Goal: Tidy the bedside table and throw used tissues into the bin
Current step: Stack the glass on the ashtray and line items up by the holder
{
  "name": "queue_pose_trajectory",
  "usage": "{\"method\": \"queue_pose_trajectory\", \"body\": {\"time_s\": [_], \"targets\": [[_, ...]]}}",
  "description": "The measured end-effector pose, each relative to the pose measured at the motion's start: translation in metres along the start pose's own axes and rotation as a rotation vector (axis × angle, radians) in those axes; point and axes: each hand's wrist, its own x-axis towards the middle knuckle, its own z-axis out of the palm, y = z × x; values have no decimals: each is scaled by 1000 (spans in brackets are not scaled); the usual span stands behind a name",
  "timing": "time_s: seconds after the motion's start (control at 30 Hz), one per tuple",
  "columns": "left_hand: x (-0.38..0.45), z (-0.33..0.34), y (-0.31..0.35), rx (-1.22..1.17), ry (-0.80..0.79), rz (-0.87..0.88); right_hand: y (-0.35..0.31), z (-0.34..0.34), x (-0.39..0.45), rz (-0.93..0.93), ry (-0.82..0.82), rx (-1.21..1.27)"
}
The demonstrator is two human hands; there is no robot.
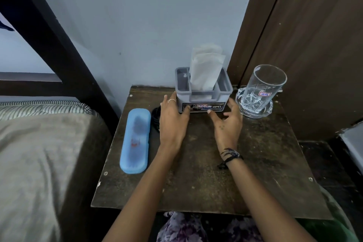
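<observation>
I was in a bedroom. My bed (39, 143) lay at nine o'clock beside the bedside table (255, 163).

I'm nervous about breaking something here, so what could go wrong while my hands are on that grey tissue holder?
1. The glass stands in a glass dish close beside the tissue holder; sliding the holder right, or a stray right hand, could knock it over.
2. The tissues stand tall and loose, so a quick shift may tip them out.
3. The left hand lies near the blue case, which sits by the table edge and could get nudged off.
</observation>
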Motion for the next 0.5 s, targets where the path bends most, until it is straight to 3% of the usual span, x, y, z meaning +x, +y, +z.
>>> {"method": "queue_pose_trajectory", "body": {"time_s": [0.17, 0.5], "targets": [[-1, 13, 10, 95, -3, 82, 10, -10, 1, -5, 87, 117], [-13, 19, 19, 246, 114, 122, 10, -16, 1, -12, 68, 88]]}}
